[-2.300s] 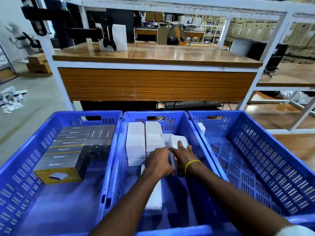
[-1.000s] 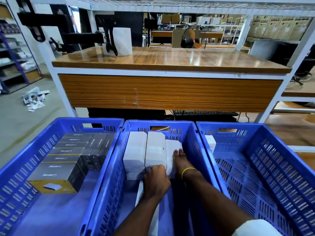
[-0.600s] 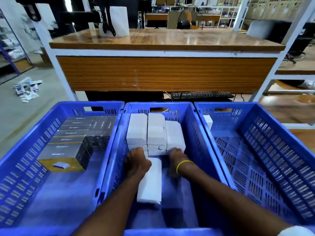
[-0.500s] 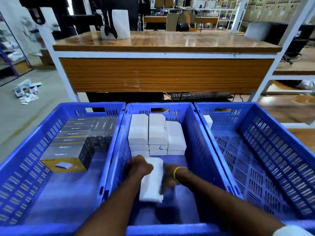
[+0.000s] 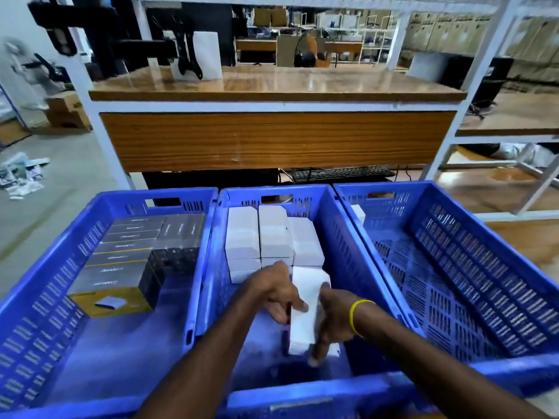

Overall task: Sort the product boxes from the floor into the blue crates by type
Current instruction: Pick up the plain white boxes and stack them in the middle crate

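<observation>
White card boxes fill the far end of the middle crate [image 5: 341,246], where a stack of white boxes [image 5: 272,237] sits against the far wall. One more white box [image 5: 305,316] is near the front edge of this crate. The left hand [image 5: 278,294] curls round its left side and the right hand [image 5: 335,322] grips its right side. The step looks like putting this box with its own kind. Next it likely needs a straight push, snug against the stack. Grey boxes [image 5: 121,258] sit in the left crate [image 5: 36,313].
</observation>
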`<state>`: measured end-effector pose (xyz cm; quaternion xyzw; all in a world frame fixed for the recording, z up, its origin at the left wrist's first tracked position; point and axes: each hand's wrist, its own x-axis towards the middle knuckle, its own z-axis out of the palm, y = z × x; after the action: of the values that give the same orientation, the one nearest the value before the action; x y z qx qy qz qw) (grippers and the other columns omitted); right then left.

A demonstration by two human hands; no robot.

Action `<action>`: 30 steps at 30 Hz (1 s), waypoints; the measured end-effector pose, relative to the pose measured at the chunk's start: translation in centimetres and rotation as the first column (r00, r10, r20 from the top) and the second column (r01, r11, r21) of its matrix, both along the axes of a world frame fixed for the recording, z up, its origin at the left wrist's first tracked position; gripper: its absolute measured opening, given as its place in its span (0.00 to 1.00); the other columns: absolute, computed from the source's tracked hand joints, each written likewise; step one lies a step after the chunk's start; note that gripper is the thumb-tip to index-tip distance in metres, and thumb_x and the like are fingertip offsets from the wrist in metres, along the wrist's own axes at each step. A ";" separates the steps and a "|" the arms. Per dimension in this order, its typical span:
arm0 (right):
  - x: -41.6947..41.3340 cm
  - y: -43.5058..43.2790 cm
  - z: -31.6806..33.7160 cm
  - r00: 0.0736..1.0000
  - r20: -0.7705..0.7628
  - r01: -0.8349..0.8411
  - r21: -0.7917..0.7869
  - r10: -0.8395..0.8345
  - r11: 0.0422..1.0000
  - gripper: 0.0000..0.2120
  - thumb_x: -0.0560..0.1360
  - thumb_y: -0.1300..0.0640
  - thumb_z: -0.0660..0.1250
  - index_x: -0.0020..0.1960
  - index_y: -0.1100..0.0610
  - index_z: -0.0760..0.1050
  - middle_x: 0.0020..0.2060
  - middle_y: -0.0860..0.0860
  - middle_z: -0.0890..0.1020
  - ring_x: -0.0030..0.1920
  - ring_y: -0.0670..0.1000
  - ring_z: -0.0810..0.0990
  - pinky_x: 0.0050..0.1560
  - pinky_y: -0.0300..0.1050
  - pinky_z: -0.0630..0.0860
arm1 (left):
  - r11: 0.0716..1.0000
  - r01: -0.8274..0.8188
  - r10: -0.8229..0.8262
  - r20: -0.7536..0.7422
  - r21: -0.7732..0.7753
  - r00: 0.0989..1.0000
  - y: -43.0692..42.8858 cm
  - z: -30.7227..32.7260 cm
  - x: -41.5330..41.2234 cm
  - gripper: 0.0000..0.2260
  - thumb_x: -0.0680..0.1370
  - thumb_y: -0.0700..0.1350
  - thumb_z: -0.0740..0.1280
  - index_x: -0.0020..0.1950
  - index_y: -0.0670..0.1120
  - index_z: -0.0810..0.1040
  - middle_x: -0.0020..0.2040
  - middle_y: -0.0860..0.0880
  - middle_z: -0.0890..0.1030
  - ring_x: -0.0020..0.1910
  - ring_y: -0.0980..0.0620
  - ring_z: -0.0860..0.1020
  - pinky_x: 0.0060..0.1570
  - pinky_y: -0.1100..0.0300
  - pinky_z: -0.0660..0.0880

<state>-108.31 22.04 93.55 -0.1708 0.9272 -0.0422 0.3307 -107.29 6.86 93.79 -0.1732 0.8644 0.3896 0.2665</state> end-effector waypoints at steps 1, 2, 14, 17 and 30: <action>-0.1 0.5 0.9 0.997 -0.067 0.038 -0.023 -0.039 0.999 0.68 0.55 0.46 0.85 0.77 0.67 0.45 0.66 0.59 0.75 0.63 0.56 0.77 0.59 0.44 0.75 | 0.998 0.022 -0.027 -0.088 -0.067 0.996 0.4 0.9 -0.7 0.16 0.67 0.46 0.80 0.45 0.36 0.81 0.32 0.43 0.84 0.28 0.48 0.82 0.35 0.57 0.82; -0.3 0.7 1.9 0.989 -0.135 0.057 -0.043 -0.062 0.997 0.70 0.57 0.47 0.84 0.77 0.67 0.37 0.68 0.63 0.72 0.66 0.58 0.74 0.61 0.46 0.74 | 0.993 0.025 -0.045 -0.171 -0.119 0.984 0.7 1.6 -1.4 0.17 0.65 0.49 0.81 0.41 0.38 0.81 0.31 0.45 0.83 0.27 0.49 0.81 0.34 0.58 0.81; -11.9 -3.6 2.6 0.937 -0.292 0.150 -0.166 -0.194 0.975 0.65 0.64 0.51 0.80 0.76 0.69 0.32 0.70 0.69 0.66 0.71 0.64 0.68 0.67 0.55 0.71 | 0.725 0.117 -0.420 -0.301 -0.679 0.856 1.0 0.0 -9.7 0.58 0.63 0.60 0.79 0.80 0.46 0.46 0.71 0.43 0.72 0.70 0.40 0.66 0.66 0.46 0.63; -13.8 -4.2 1.3 0.947 -0.229 0.183 -0.199 -0.227 0.963 0.60 0.67 0.54 0.79 0.77 0.67 0.36 0.73 0.68 0.62 0.73 0.65 0.65 0.70 0.57 0.69 | 0.610 0.102 -0.489 -0.272 -0.786 0.829 0.2 -1.7 -11.0 0.51 0.65 0.67 0.72 0.79 0.45 0.54 0.68 0.46 0.74 0.67 0.41 0.67 0.61 0.44 0.62; -19.8 -6.0 -2.5 0.982 -0.174 0.036 -0.208 -0.074 0.977 0.45 0.55 0.48 0.82 0.66 0.58 0.67 0.60 0.55 0.77 0.57 0.55 0.80 0.47 0.42 0.76 | 0.593 0.044 -0.464 -0.297 -0.804 0.835 -3.4 -4.9 -13.6 0.50 0.65 0.65 0.73 0.80 0.47 0.55 0.78 0.45 0.60 0.76 0.43 0.57 0.72 0.48 0.59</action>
<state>-128.14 16.05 91.09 -0.1811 0.9485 -0.1305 0.2247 -120.89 3.44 88.88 -0.0379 0.9988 -0.0309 -0.0006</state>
